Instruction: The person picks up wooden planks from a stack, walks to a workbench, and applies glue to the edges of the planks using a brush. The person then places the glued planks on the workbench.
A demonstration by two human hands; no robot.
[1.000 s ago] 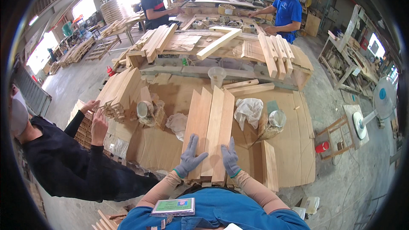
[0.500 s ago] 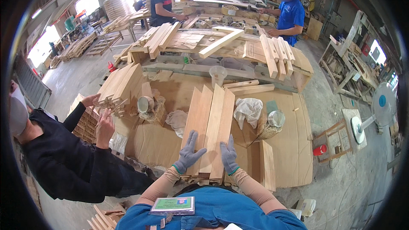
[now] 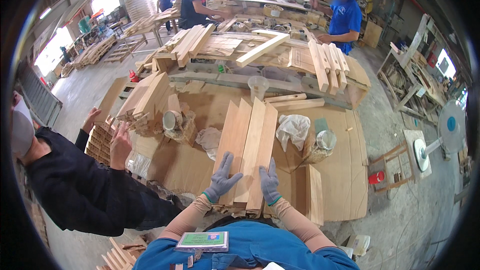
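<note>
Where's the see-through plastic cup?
In the head view, the cup is upper middle, just past the wooden boards and left of two loose wooden pieces.

The gloved left hand (image 3: 221, 179) lies with fingers extended on the left side of the wooden boards (image 3: 248, 145); the gloved right hand (image 3: 269, 180) rests along their right edge. Cardboard (image 3: 345, 180) covers the table. A white cloth (image 3: 292, 131) lies right of the boards

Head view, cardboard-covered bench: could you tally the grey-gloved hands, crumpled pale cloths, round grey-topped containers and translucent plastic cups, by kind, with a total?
Grey-gloved hands on the pale wooden boards: 2
Crumpled pale cloths: 2
Round grey-topped containers: 2
Translucent plastic cup: 1
Total: 7
</note>
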